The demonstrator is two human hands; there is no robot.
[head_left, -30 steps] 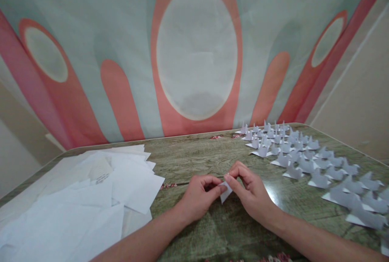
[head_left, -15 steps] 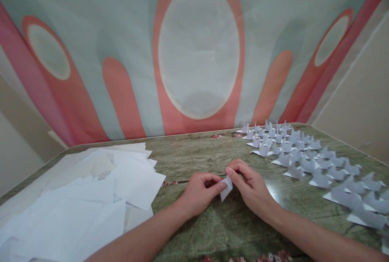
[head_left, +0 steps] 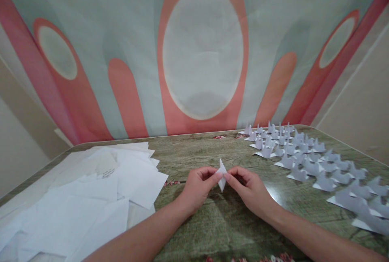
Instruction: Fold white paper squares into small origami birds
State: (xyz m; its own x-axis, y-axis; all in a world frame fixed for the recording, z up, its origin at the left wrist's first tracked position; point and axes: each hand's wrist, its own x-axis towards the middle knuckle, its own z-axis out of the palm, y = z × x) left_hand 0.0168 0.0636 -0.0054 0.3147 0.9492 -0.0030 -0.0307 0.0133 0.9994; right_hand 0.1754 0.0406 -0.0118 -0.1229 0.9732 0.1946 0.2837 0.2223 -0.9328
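A small folded piece of white paper [head_left: 222, 168] stands upright between my two hands, a slim diamond with a point at top and bottom. My left hand [head_left: 200, 185] pinches its left side between thumb and fingers. On the other side my right hand [head_left: 246, 185] grips it the same way, the thumbs almost meeting across its middle. Both hands are held low over the wood-patterned table [head_left: 188, 152]. The fingertips behind the paper are hidden.
Loose sheets of white paper [head_left: 88, 201] lie in an overlapping pile on the left. Several rows of folded paper birds [head_left: 313, 167] stand along the right side. Behind the table's far edge hangs a printed backdrop [head_left: 203, 51] with coral arches.
The folded paper has turned from a slanted position to upright, its point now showing above my fingers. My right hand has come down to grip its right side. The view has shifted slightly.
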